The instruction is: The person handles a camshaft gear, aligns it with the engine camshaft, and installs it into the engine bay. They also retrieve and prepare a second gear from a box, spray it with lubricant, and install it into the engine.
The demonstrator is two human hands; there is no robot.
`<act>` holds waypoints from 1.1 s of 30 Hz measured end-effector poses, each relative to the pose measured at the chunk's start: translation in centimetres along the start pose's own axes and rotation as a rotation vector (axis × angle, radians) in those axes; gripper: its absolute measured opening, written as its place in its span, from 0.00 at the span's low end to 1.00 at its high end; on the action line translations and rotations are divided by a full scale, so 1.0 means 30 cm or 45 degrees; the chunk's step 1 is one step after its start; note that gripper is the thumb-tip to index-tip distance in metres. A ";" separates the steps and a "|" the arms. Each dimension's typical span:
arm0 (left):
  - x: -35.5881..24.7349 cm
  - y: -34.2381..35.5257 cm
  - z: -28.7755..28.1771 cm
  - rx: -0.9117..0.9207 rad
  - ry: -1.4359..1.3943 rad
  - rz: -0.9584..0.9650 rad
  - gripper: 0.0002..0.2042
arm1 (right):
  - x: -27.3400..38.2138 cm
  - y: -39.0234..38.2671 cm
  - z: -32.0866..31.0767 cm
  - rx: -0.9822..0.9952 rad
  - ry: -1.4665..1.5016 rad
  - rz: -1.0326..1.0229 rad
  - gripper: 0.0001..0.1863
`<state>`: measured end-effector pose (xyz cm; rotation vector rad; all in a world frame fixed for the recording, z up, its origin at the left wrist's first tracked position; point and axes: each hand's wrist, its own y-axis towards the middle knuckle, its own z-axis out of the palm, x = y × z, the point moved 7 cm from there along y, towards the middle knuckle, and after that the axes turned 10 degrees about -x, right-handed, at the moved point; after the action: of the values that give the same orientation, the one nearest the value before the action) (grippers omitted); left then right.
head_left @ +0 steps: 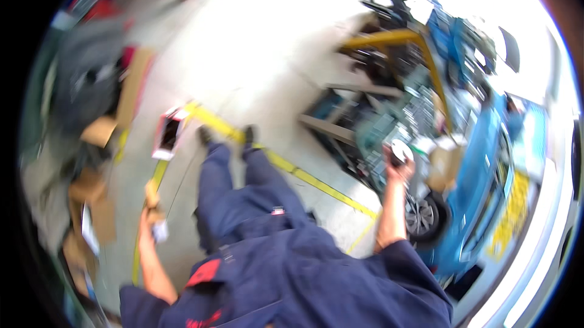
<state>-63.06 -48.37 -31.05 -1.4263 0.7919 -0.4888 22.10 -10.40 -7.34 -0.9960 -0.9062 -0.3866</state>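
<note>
Walking across the workshop floor (255, 72), the right hand (398, 167) carries a small white round part (401, 150), fingers clenched around it, toward the blue car (486, 164), while the left hand (152, 212) grips something pale (too blurred to identify), so setting down likely needs steadier aim.

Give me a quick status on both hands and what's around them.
Left hand closed on a small pale item, blurred. Right hand raised, gripping a round white-and-dark object. Blue car with open engine bay just beyond the right hand.
</note>
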 end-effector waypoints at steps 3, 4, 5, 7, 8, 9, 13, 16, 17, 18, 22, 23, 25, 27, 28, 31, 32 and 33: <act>0.034 -0.109 -0.246 -0.386 0.027 0.005 0.29 | -0.034 0.124 -0.051 0.015 0.047 0.085 0.33; 0.071 -0.079 -0.337 -0.462 0.148 -0.059 0.27 | -0.009 0.158 -0.058 -0.015 -0.007 0.066 0.33; 0.060 -0.109 -0.255 -0.310 0.008 -0.001 0.26 | 0.012 0.189 -0.061 0.015 -0.033 0.060 0.30; -0.064 -0.253 -0.261 -0.299 -0.060 0.201 0.26 | -0.106 0.176 -0.031 -0.090 -0.074 0.038 0.22; -0.063 -0.275 -0.178 -0.311 0.017 0.102 0.26 | -0.016 0.180 -0.046 -0.002 -0.073 -0.005 0.21; -0.096 -0.285 -0.174 -0.255 0.045 0.093 0.26 | -0.018 0.179 -0.054 0.245 -0.113 0.104 0.20; -0.207 -0.279 -0.267 -0.721 0.349 0.442 0.38 | -0.005 0.416 -0.330 0.063 -0.196 0.301 0.26; -0.315 -0.443 -0.149 -1.078 0.468 0.657 0.49 | -0.048 0.462 -0.377 -0.174 -0.500 0.107 0.26; -0.289 -0.450 -0.160 -1.139 0.540 0.615 0.50 | -0.037 0.492 -0.377 -0.163 -0.598 0.088 0.27; -0.230 -0.424 -0.171 -1.127 0.475 0.578 0.51 | 0.007 0.559 -0.388 -0.142 -0.770 0.060 0.28; -0.198 -0.405 -0.125 -1.050 0.328 0.526 0.51 | 0.053 0.623 -0.421 -0.287 -0.864 0.047 0.31; -0.201 -0.399 -0.121 -1.041 0.303 0.526 0.51 | 0.075 0.619 -0.417 -0.136 -0.890 -0.096 0.28; -0.016 -0.322 -0.174 -0.906 0.083 0.451 0.50 | 0.072 0.614 -0.381 0.022 -1.030 -0.235 0.25; 0.086 -0.334 -0.381 -1.088 0.018 0.497 0.49 | -0.158 0.564 -0.349 -0.040 -1.138 -0.090 0.25; 0.090 -0.332 -0.462 -1.148 0.150 0.435 0.49 | -0.245 0.532 -0.344 -0.061 -1.183 -0.045 0.25; -0.022 -0.316 -0.458 -1.191 0.025 0.452 0.51 | -0.309 0.407 -0.308 -0.119 -1.269 -0.075 0.25; 0.004 -0.320 -0.530 -1.205 -0.056 0.444 0.51 | -0.328 0.349 -0.254 -0.106 -1.323 -0.093 0.25; -0.019 -0.331 -0.611 -1.208 -0.115 0.450 0.51 | -0.354 0.307 -0.238 -0.106 -1.360 -0.099 0.25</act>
<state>-75.32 -61.52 -20.48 -2.0808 1.2537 0.2837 25.25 -12.88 -22.57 -1.2508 -1.8976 0.0892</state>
